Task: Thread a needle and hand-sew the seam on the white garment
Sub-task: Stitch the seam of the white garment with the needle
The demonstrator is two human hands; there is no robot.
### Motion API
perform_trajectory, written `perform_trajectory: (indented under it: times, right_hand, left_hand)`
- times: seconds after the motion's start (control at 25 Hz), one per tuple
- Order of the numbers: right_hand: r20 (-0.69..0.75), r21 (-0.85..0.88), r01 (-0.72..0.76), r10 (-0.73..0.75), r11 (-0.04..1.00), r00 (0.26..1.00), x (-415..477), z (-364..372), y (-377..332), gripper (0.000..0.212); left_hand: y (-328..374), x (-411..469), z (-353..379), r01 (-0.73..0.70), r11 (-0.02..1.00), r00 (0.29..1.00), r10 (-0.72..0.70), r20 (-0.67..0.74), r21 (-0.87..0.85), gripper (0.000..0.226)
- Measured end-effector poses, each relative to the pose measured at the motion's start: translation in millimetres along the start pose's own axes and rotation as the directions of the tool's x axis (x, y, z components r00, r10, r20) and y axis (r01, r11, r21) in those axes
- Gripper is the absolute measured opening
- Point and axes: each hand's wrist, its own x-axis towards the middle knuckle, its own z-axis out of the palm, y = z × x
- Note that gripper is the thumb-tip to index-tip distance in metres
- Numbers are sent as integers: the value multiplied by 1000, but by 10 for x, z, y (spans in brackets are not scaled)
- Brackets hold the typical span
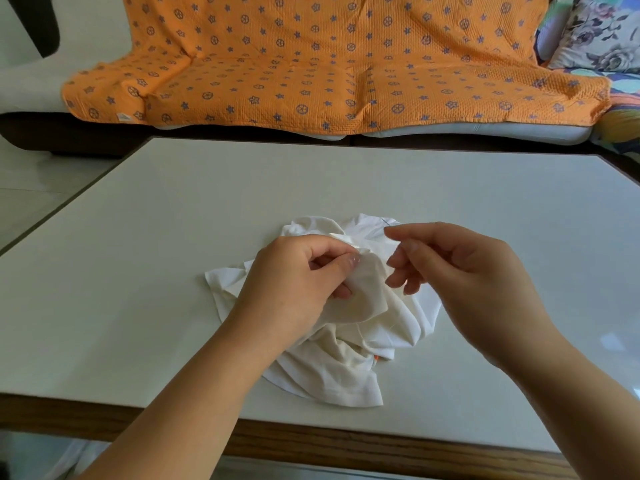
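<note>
I'm pinching a fold of the white garment (346, 375), bunched at lower centre on the table (173, 237), with my left hand (294, 275), probably to present the seam. My right hand (467, 271) is hovering beside it, fingers curled; whether they're pinching a needle I cannot tell.

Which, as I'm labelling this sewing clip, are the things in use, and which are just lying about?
In use: white garment, on the table; left grip, pinching a fold of it; right grip, fingers curled above it, contents too small to tell.
Lying about: orange star-patterned blanket; floral cushion.
</note>
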Motion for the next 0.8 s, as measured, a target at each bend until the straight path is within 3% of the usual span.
perform_trajectory:
  times: [0.12, 0.4, 0.8]
  right_hand:
    - [78, 67, -77, 72, 995, 994, -76, -6, -89, 28]
    - [177, -98, -183, 199, 978, 964, -101, 74, -66, 16]
    - [134, -157, -136, 158, 978, 978, -109, 120, -65, 20]
  left_hand:
    - [-10, 15, -9, 8, 1000, 1000, -8, 0, -21, 11]
    - [-5, 2, -12, 25, 998, 999, -24, 25, -61, 13]
    - [-15, -3, -32, 27, 997, 999, -25, 25, -77, 13]
